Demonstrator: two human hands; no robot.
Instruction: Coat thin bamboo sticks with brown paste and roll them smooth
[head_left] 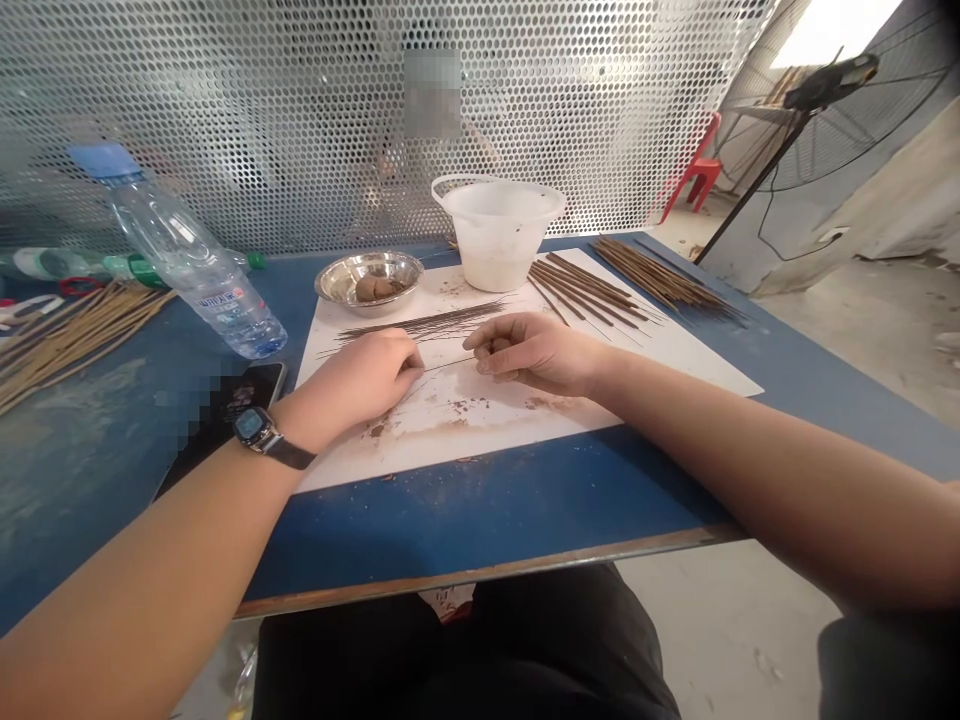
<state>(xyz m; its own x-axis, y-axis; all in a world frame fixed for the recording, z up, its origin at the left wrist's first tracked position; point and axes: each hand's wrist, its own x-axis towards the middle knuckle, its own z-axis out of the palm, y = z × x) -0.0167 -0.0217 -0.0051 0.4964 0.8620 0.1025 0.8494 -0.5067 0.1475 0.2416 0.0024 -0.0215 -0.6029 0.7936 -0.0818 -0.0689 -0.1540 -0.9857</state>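
My left hand (375, 372) rests on the white board (555, 405), thumb and forefinger pinched on one end of a thin dark stick (448, 363). Across from it, my right hand (531, 352) has its fingers curled in, stained brown, where the stick's other end meets them. What lies inside those fingers is mostly hidden; it may be a brown lump. Behind both hands, a bundle of thin bare sticks (442, 322) lies across the board. Thicker brown-coated sticks (589, 288) are laid out to the right. A metal bowl (330, 290) holds a brown clay-like lump (375, 288).
A white plastic bucket (499, 240) stands at the back. On the left are a water bottle (202, 270), a phone (251, 385) and pale brown sticks (75, 335). More coated sticks (660, 275) lie at the right. A perforated metal screen (300, 120) rises behind the blue table (465, 510).
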